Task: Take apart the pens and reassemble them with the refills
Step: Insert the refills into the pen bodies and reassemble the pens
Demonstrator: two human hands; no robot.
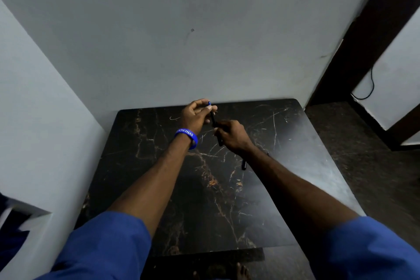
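Observation:
Both my hands are raised over the far middle of the dark marble table (295, 166). My left hand (196, 117), with a blue wristband, pinches the upper end of a dark pen (213, 118), whose blue tip shows above my fingers. My right hand (231, 135) grips the lower part of the same pen, and a dark piece sticks out below its fingers. Whether the pen is in one piece or two I cannot tell. Another dark pen part (244, 164) lies on the table, partly hidden under my right forearm.
The table stands in a corner, with a pale wall behind it and another on the left. A thin curled wire-like bit (173, 118) lies near the far edge. To the right are dark flooring, a dark door frame and a hanging black cable (370, 88).

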